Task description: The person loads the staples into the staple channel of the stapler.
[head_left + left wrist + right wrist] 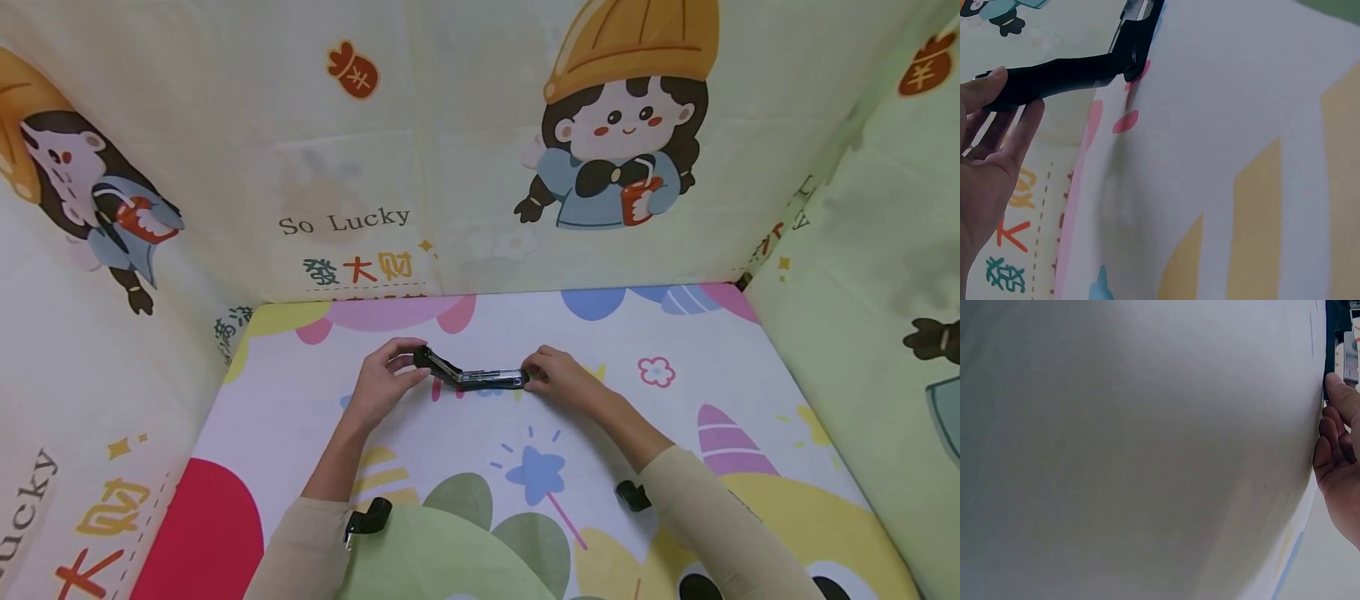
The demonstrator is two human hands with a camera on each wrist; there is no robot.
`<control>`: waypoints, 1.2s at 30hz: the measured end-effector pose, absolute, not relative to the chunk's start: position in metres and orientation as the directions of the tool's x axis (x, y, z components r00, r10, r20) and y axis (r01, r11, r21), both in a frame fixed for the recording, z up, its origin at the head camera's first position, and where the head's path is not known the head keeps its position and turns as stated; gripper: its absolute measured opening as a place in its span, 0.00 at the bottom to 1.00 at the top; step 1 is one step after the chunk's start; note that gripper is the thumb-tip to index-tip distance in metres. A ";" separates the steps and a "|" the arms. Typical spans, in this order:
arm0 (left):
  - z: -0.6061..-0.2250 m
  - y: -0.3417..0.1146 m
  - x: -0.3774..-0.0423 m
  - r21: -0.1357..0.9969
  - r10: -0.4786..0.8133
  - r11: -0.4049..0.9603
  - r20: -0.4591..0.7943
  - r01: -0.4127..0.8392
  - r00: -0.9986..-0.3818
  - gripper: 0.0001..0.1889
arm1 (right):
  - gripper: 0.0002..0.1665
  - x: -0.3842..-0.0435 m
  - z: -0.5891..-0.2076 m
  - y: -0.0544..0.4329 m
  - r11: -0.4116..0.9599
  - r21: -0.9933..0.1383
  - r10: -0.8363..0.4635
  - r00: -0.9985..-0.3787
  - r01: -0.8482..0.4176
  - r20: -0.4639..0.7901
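A black stapler (pixel 491 381) with shiny metal along its inner side is unfolded over the middle back of the table. Its left arm tilts upward from the hinge; the right arm lies nearly flat. My left hand (pixel 382 383) pinches the raised left end between thumb and fingers. In the left wrist view, that black arm (pixel 1060 78) runs from the fingertips to the hinge. The far right end is pinched by my right hand (pixel 558 379), low against the tabletop. Only a sliver of the stapler (pixel 1330 344) shows in the right wrist view.
A white tablecloth (pixel 465 450) with colourful cartoon prints covers the table. Printed cloth walls (pixel 465 167) stand behind it and at both sides. Black devices (pixel 369 517) sit at the sleeve cuffs.
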State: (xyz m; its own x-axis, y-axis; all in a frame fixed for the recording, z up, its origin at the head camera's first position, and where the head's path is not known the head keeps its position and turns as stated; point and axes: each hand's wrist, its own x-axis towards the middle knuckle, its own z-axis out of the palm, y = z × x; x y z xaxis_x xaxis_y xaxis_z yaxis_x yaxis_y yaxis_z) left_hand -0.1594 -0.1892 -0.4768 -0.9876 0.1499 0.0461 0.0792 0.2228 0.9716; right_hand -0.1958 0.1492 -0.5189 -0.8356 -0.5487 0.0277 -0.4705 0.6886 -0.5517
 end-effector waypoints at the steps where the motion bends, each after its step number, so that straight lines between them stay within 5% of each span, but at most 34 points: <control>1: -0.476 -0.188 -0.160 0.967 0.152 0.239 0.053 0.089 -0.987 0.24 | 0.16 -0.196 -0.519 0.149 0.686 -0.556 -0.548 -0.836 -0.469 0.029; 36: -0.471 -0.089 -0.186 0.735 0.410 0.540 0.195 0.410 -0.891 0.19 | 0.16 -0.201 -0.520 0.153 0.672 -0.587 -0.545 -0.838 -0.451 0.019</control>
